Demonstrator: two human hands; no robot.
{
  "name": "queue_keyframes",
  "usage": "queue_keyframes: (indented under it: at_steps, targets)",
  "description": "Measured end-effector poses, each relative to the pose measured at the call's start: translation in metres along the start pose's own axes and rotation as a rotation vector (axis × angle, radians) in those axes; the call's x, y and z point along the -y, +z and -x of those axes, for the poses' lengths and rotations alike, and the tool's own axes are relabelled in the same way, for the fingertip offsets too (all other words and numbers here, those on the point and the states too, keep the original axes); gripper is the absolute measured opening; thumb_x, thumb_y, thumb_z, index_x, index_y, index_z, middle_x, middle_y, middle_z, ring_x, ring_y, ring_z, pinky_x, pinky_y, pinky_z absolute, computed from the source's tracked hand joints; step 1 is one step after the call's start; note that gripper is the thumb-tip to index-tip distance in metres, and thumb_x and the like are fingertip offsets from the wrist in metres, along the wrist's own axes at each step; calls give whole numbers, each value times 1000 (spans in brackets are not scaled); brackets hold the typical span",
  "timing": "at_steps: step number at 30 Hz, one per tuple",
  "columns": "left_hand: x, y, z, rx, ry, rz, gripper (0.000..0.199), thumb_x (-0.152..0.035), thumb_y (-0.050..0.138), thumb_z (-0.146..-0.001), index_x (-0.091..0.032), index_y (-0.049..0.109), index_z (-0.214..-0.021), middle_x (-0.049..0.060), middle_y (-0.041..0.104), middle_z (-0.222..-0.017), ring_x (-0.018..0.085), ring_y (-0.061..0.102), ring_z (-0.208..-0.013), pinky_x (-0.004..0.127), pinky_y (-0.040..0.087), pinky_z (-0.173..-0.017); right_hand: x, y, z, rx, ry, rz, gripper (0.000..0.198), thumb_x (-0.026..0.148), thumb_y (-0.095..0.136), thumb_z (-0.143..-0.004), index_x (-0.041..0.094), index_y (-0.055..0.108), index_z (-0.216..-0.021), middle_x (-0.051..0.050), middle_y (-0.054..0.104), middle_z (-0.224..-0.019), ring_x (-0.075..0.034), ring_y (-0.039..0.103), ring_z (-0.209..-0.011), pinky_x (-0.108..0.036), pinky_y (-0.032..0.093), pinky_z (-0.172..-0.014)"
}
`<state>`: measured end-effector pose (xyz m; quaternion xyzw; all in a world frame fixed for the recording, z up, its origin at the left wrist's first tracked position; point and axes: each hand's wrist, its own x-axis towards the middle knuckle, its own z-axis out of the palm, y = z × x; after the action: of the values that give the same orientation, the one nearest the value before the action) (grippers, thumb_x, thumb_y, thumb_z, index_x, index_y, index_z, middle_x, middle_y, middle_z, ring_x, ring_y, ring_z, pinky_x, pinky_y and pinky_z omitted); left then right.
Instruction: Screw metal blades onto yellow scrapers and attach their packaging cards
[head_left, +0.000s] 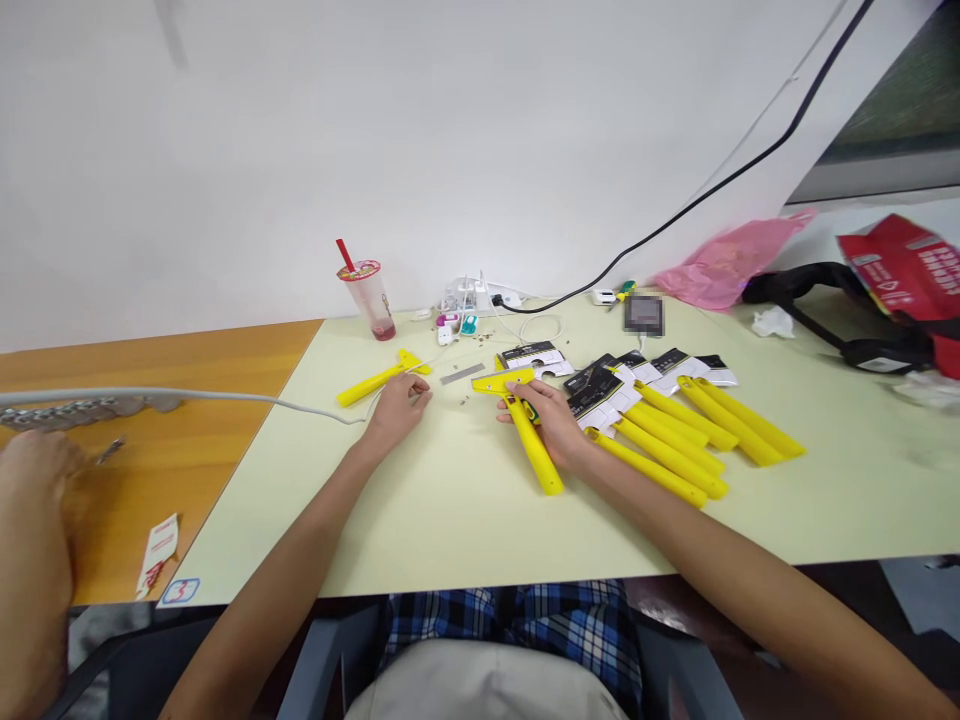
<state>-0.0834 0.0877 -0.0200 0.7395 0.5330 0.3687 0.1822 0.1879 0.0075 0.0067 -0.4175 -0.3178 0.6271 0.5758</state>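
Observation:
My right hand (553,418) grips a yellow scraper (534,450) just below its wide head, with the handle slanting down toward me. A dark green and yellow object (531,412) shows between that hand's fingers, mostly hidden. My left hand (399,408) is closed, thumb and fingertips drawn together; whatever they hold, if anything, is too small to name. Just behind it lies another yellow scraper (371,385). A flat metal blade (463,374) rests on the table between my hands. Several more yellow scrapers (675,452) with black and white cards lie to the right.
At the back stand a cup with a red straw (371,300) and a power strip (476,296) with cables. A grey cable (247,396) crosses from the left. Another person's hand (37,465) is at the wooden table. A pink bag (724,265) and black headgear (817,310) lie right.

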Motion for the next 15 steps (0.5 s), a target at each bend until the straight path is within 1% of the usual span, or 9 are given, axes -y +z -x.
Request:
queue_keyframes:
  at_steps: [3,8,11,14,15]
  targets:
    - [3,0,-1,5,-12,-17,11,-29,74,-84,-24,67,-78,9,72,-87,30,63,-88,48,52,-90,-1,-1,0,8,7,11,34,39,99,-74,22,72,-86,-6,75,-97,-24,80,-94,-37,75,-82]
    - [3,0,-2,6,-2,-8,15,-34,72,-86,-25,65,-76,10,70,-86,30,62,-87,48,52,-88,-2,-2,-1,19,18,18,30,36,97,-76,20,75,-87,-8,78,-104,-24,81,-93,-35,75,-77]
    - [-4,1,1,14,21,18,19,-41,70,-91,-24,68,-83,10,72,-90,28,62,-88,45,52,-87,-1,-1,1,28,33,6,28,35,97,-78,20,75,-88,-8,79,-109,-25,82,-98,-33,74,-78]
    - [-20,4,7,43,38,86,26,-49,65,-97,-23,71,-95,8,75,-96,23,62,-83,39,52,-79,0,0,3,54,69,-55,27,32,95,-81,20,74,-90,-9,81,-117,-25,84,-104,-30,73,-84]
    - [-28,6,10,52,43,141,29,-51,65,-99,-23,71,-98,7,74,-96,22,62,-82,37,51,-77,0,1,3,67,86,-85,26,31,94,-82,19,74,-91,-10,81,-120,-25,84,-105,-30,72,-88]
